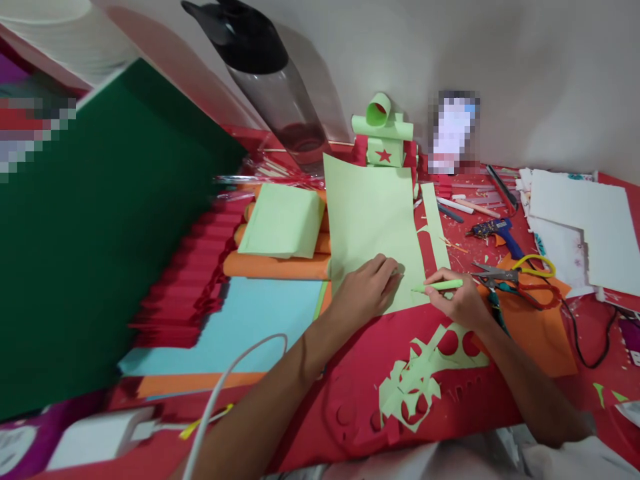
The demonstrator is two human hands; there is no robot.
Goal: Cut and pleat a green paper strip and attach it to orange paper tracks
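A large light-green paper sheet (373,227) lies in front of me, its far edge lifted against a paper model. My left hand (373,285) rests on the lower part of this sheet, fingers curled together; whatever may be under or between the fingertips is hidden. Near the sheet's lower right corner, my right hand (457,300) grips a green pen (445,285), its tip touching the paper. Faint marks show at the tip. Just below both hands lie green paper offcuts (413,383) with round holes.
A green and red paper model (384,143) stands by the wall, near a bottle (280,93) and a phone (453,133). Scissors (525,280), a glue gun (495,230) and paper sheets lie right. Folded green paper (283,220), orange rolls and a dark green board (100,233) are left. A white cable (215,393) crosses my left forearm.
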